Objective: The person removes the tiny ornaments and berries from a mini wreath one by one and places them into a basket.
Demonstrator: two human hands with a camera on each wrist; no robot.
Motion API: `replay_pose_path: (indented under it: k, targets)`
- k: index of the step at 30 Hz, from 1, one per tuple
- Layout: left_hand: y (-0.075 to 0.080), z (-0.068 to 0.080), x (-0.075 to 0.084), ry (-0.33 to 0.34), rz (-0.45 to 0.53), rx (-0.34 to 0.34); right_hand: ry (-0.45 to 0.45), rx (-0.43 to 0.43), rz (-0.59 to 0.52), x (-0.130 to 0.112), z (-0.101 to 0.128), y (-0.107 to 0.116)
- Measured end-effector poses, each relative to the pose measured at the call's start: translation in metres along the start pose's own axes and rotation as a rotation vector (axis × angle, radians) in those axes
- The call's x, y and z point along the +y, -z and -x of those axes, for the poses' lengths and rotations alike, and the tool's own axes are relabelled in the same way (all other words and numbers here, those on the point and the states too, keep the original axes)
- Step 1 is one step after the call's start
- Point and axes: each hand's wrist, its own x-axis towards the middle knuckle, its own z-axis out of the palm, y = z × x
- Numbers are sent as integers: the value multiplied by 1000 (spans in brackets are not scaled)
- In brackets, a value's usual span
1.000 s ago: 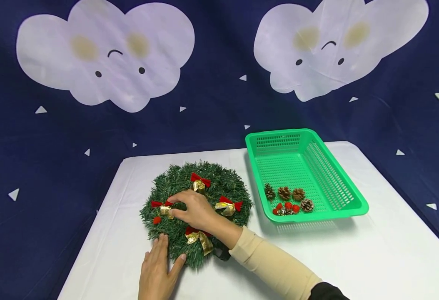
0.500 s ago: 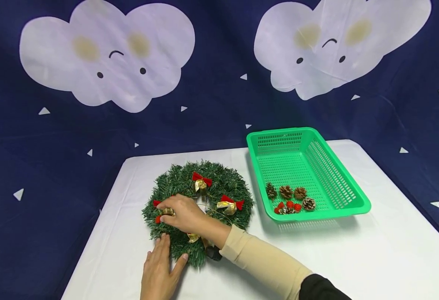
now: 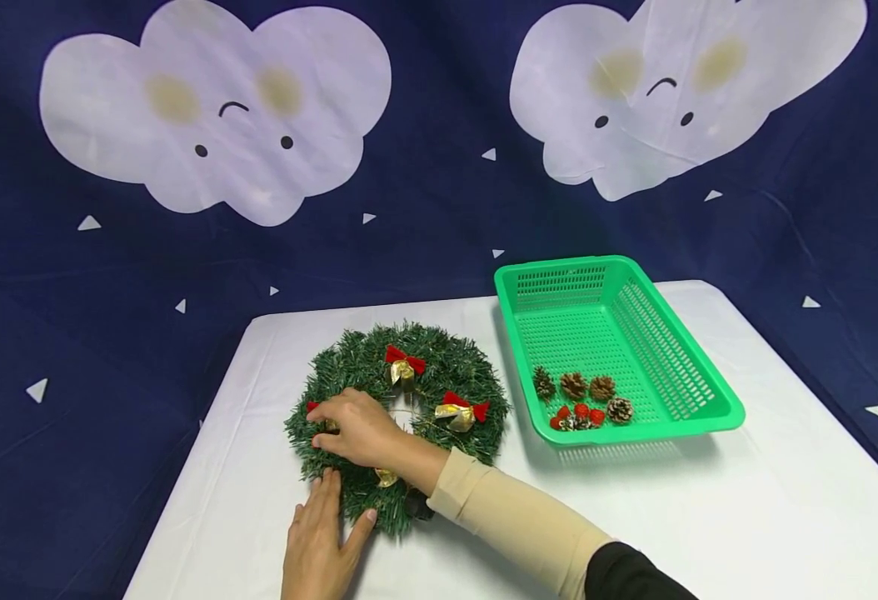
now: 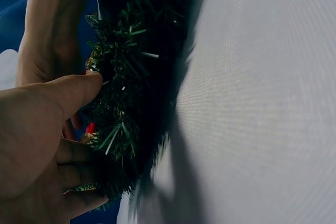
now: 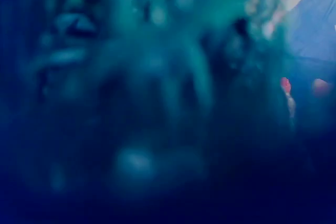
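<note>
A green tinsel wreath (image 3: 446, 371) with red-and-gold bows (image 3: 403, 363) lies on the white table (image 3: 709, 517). My right hand (image 3: 328, 437) reaches across it to its left side. The fingers curl down and pinch a small red berry beside a bow, which the hand mostly covers. My left hand (image 3: 337, 504) lies flat at the wreath's near edge, fingers straight. In the left wrist view its thumb (image 4: 79, 87) presses the wreath's (image 4: 136, 77) needles. The right wrist view is a dark blur.
A green plastic basket (image 3: 709, 417) stands to the right of the wreath. Several pine cones (image 3: 574, 385) and red berries (image 3: 577, 411) lie at its near end. A dark blue cloth with white clouds hangs behind the table.
My right hand has slid left and a little nearer across the wreath, now covering the left bow and the red berry. The left hand has stayed put.
</note>
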Motion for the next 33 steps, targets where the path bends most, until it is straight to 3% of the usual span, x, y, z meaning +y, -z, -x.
replay_pose_path:
  k: [11, 33]
  targets:
    - [1, -2, 1, 26, 0, -38, 43, 12, 39, 3, -4, -8]
    - [0, -2, 0, 36, -2, -46, 110, 65, 208, 4, -6, -22]
